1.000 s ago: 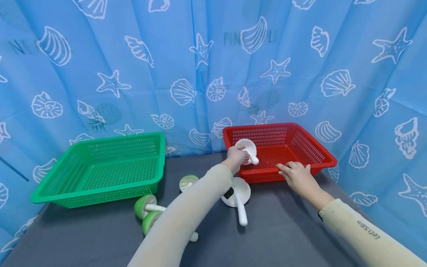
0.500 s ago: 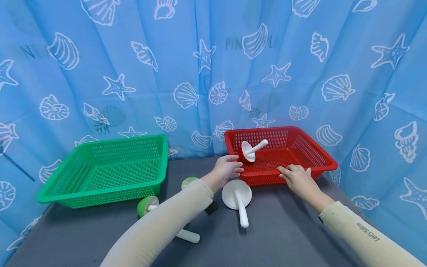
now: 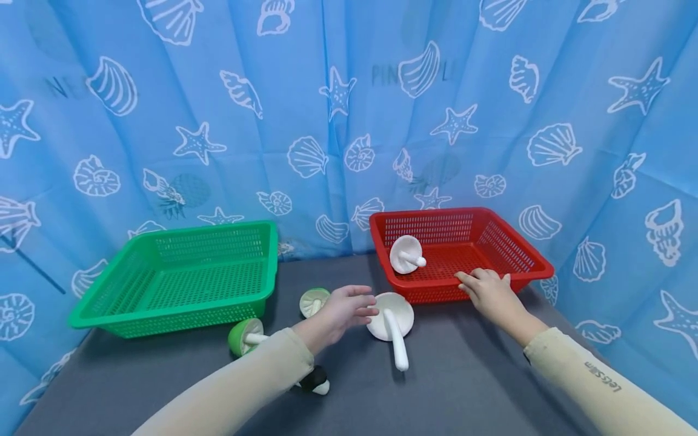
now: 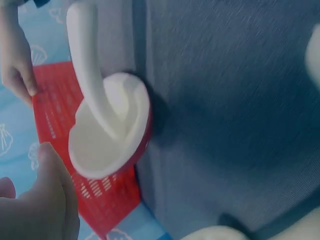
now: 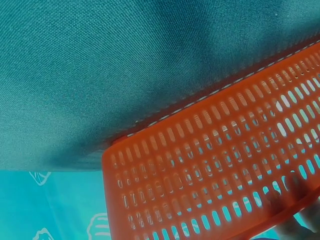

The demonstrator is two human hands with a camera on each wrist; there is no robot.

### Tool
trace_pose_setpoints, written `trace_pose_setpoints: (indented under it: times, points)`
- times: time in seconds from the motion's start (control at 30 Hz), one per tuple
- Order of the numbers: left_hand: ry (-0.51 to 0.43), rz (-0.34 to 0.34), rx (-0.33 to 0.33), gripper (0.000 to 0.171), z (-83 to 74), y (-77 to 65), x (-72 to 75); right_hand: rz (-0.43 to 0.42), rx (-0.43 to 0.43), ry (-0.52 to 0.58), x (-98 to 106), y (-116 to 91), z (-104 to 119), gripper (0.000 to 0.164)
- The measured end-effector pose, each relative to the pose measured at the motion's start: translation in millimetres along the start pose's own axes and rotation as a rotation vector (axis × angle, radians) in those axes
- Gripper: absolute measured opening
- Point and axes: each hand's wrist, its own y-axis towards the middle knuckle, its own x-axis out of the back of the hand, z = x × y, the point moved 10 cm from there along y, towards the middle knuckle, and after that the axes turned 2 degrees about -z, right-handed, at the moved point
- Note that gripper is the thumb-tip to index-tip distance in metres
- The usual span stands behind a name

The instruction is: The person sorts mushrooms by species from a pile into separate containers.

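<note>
In the head view my left hand [image 3: 342, 312] is in the air above the table, its fingers loosely extended and holding nothing. Just right of it a toy mushroom [image 3: 400, 351] lies with its white stem toward me; the left wrist view shows a red outer side on this mushroom's cap [image 4: 142, 145]. My right hand [image 3: 493, 297] grips the near rim of the red basket [image 3: 523, 257], and through the slots in the right wrist view its fingers show darkly. Inside that basket, at the left, lies another mushroom [image 3: 406, 254], pale underside and stem facing me.
A green basket [image 3: 267, 290] stands at the left. Between the baskets lies a green-capped mushroom [image 3: 314, 300]. Another green-capped mushroom [image 3: 238, 337] sits beside the green basket, and a stem end [image 3: 322, 387] pokes out under my left forearm. Behind hangs a blue curtain [image 3: 338, 181].
My left hand let go of the red-capped mushroom inside the red basket and drew back left and toward me. The mushroom rolled over there. My right hand stayed on the rim.
</note>
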Motion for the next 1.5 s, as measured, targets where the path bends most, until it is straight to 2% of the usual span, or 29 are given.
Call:
trace_pose_setpoints:
  times: [0.3,0.53,0.87,1.1,1.3,1.5]
  points:
    - [-0.018,0.028,0.056,0.042,24.9,-14.1,-4.2,0.010,0.001,0.017,0.1,1.6,-1.1,0.036]
    - [-0.056,0.022,0.085,0.047,37.3,-16.6,-8.6,0.017,-0.003,0.026,-1.7,0.7,-1.9,0.037]
    - [-0.111,-0.006,0.119,0.052,54.6,-7.7,-21.1,0.044,-0.031,0.024,-3.4,1.1,-4.6,0.039]
    - [-0.123,-0.019,0.172,0.052,71.7,-5.0,-32.2,0.056,-0.032,0.026,-3.8,1.5,-3.5,0.039]
    - [-0.146,-0.014,0.169,0.057,75.9,0.0,-41.4,0.047,-0.030,0.013,-3.3,1.6,-3.6,0.040]
    - [-0.146,-0.016,0.162,0.062,78.3,4.0,-44.1,0.042,-0.021,0.023,-4.2,1.4,-2.8,0.039]
